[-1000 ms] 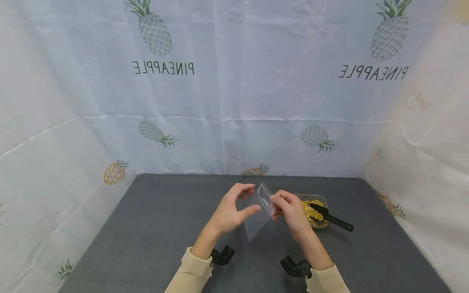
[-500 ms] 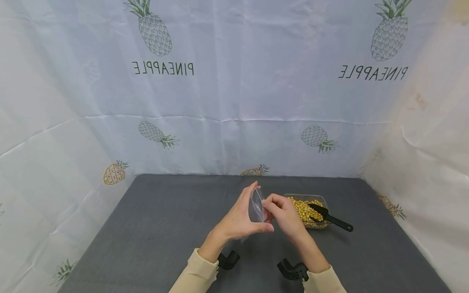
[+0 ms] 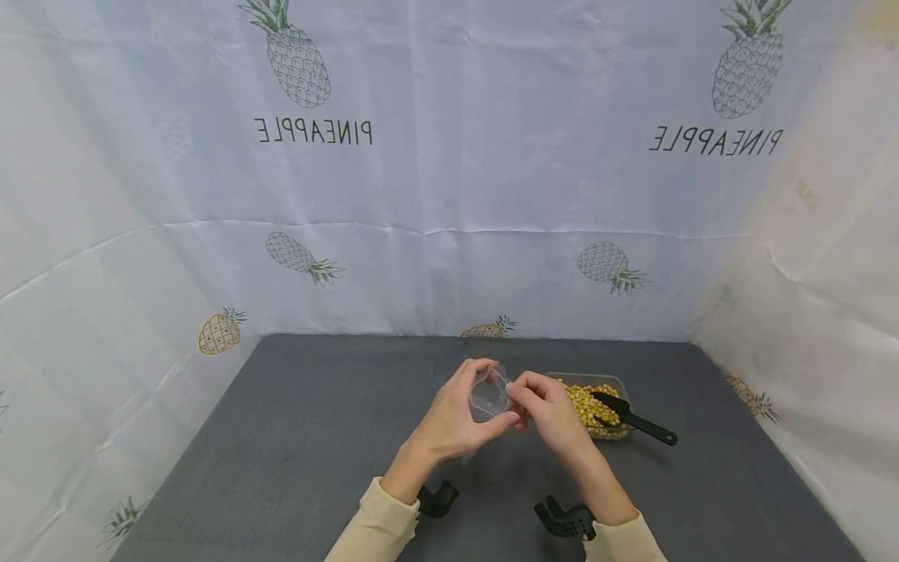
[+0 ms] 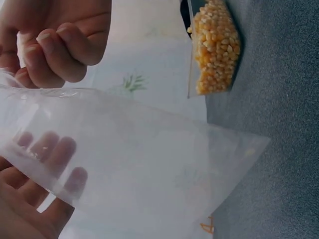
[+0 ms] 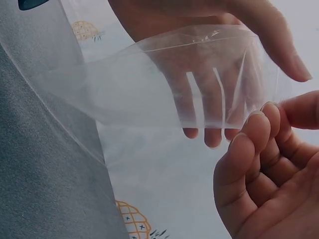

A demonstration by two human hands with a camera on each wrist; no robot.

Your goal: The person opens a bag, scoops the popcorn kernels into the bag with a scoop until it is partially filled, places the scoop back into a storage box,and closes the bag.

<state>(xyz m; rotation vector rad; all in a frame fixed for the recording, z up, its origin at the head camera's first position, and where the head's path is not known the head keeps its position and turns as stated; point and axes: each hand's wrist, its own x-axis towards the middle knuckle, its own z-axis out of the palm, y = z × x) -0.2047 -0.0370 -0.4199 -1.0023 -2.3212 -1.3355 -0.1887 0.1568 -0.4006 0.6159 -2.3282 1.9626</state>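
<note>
A clear zip-top plastic bag hangs between the two hands, its mouth spread into a rounded opening. My left hand curves round the mouth from the left, thumb on the near side and fingers on the far side. In the right wrist view, the left fingers show through the film, fairly straight. My right hand pinches the right edge of the mouth between thumb and fingertips, the other fingers curled in. The left wrist view has the bag's body tapering to a bottom corner, with no contents visible.
Behind the right hand stands a clear rectangular container of yellow corn kernels. A black scoop lies in it, handle over the right side. Grey cloth covers the table, and pineapple-print curtains enclose it.
The left hand has moved right from beside the bag to round its mouth. The mouth has widened from a narrow slit to a rounded opening. The right hand keeps its pinch, shifted slightly left.
</note>
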